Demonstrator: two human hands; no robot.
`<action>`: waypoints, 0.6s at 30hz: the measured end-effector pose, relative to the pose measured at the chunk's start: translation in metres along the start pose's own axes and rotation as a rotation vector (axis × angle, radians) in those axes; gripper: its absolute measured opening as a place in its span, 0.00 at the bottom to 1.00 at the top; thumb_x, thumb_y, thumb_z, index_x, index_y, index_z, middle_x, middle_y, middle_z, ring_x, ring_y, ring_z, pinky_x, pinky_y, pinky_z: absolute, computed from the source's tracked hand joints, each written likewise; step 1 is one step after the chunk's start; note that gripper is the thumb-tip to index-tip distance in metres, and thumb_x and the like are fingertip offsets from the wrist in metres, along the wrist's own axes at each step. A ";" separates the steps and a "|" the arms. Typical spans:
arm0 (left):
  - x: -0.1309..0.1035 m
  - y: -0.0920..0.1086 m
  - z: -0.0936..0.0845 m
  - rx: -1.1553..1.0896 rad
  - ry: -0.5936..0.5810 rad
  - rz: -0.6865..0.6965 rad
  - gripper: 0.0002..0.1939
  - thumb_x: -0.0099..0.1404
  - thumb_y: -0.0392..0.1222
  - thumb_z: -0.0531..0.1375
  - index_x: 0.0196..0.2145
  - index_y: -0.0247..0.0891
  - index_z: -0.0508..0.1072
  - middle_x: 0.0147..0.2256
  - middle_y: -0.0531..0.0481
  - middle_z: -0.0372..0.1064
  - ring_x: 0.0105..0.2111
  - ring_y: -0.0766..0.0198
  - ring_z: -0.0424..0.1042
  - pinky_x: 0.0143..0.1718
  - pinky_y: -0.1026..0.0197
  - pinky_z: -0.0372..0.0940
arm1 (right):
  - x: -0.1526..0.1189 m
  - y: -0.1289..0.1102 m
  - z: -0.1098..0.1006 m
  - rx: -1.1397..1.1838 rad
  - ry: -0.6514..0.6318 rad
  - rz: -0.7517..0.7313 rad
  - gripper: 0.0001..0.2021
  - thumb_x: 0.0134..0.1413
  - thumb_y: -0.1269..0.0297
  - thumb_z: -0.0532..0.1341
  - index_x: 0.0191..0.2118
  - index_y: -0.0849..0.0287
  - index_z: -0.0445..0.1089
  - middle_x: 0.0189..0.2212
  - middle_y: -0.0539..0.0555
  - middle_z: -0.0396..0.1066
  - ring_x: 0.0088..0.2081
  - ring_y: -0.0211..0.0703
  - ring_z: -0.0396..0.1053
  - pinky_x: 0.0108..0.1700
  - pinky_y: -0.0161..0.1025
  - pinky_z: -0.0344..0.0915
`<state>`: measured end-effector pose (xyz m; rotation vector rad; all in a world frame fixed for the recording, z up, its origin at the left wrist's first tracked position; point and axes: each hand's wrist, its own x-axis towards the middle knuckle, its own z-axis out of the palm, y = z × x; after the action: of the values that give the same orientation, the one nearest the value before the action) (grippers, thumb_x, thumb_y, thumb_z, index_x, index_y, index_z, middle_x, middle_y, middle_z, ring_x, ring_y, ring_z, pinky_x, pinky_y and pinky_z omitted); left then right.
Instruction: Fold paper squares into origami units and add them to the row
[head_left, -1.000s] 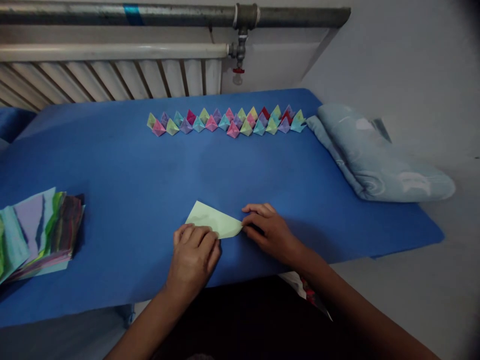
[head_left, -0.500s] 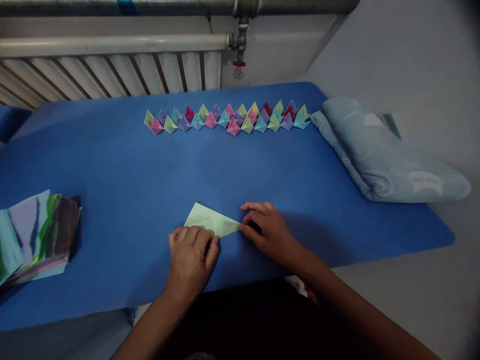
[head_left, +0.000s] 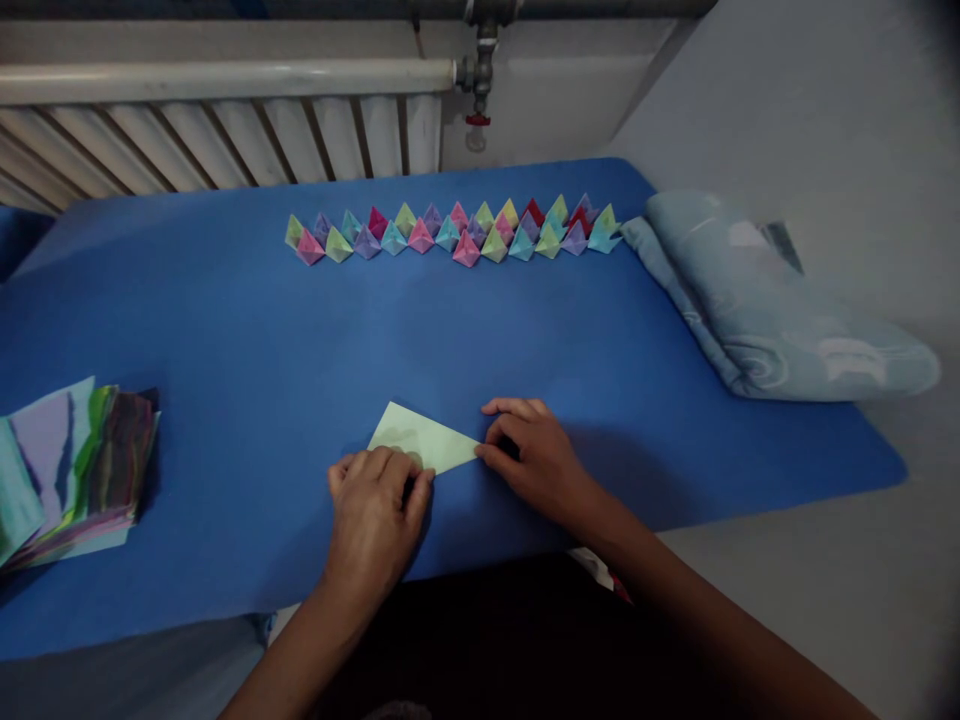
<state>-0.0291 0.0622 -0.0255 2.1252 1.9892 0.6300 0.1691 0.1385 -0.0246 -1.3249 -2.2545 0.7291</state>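
A pale green sheet of origami paper (head_left: 431, 438), folded to a kite-like shape, lies on the blue surface with its narrow point to the right. Along its lower left edge, my left hand (head_left: 379, 505) grips it with curled fingers and thumb, covering that part. My right hand (head_left: 531, 455) pinches the narrow tip between thumb and index finger, with its other fingers bent above. Farther back stand rows of small folded paper boats (head_left: 448, 235) in pink, green, blue, purple, yellow and red.
On the left lies a stack of coloured paper sheets (head_left: 67, 470). A rolled light-blue blanket (head_left: 772, 310) rests at the right end of the blue-covered surface (head_left: 247, 340). Behind it are a white radiator (head_left: 225, 140) and a pipe valve with a red handle (head_left: 478, 120).
My left hand has shifted slightly left and down along the paper. The paper's surface looks flatter, with less shadow near the narrow tip. My right hand's pinch stays nearly the same.
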 end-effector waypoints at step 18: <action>-0.011 -0.006 0.008 0.077 0.136 0.275 0.13 0.68 0.32 0.53 0.46 0.38 0.75 0.44 0.43 0.72 0.43 0.54 0.68 0.44 0.50 0.58 | 0.001 -0.039 -0.013 -0.244 -0.276 0.078 0.13 0.57 0.73 0.54 0.46 0.64 0.69 0.39 0.60 0.73 0.41 0.47 0.68 0.42 0.40 0.60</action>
<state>-0.0317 0.0532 -0.0372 2.4904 1.8257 0.7706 0.1509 0.1261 0.0099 -1.5114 -2.5911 0.7189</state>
